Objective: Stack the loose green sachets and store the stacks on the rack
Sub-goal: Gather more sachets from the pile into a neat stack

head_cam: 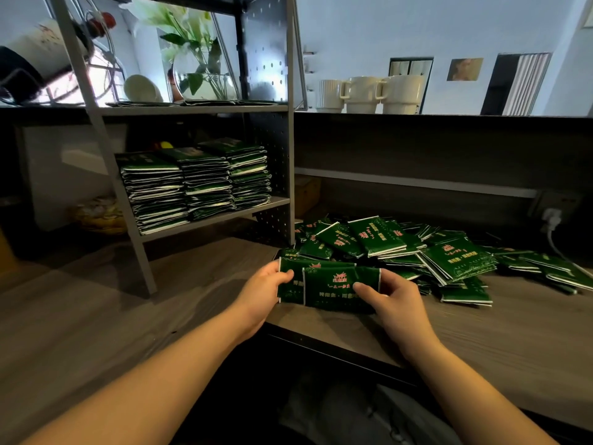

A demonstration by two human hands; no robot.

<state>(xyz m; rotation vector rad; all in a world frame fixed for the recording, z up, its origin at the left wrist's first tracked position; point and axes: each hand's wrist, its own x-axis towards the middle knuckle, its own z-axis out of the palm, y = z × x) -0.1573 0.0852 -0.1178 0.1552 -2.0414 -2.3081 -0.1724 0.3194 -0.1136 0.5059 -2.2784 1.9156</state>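
Note:
Both hands hold a small bundle of green sachets (330, 285) just above the wooden desk's front edge. My left hand (261, 292) grips its left end, thumb on top. My right hand (390, 298) grips its right end, thumb pressed on the front face. Behind the bundle lies a loose pile of green sachets (414, 248), spreading to the right. On the grey metal rack (290, 175) at the left, three tall stacks of sachets (195, 184) stand side by side on the lower shelf. A thin layer of sachets (199, 103) lies on the shelf above.
A vase with white lilies (200, 75) and a white cup (142, 88) stand on the rack's upper shelf. Three cream mugs (369, 94) sit on the ledge behind the desk (513, 332). A wall socket with a white plug (552, 218) is at the far right.

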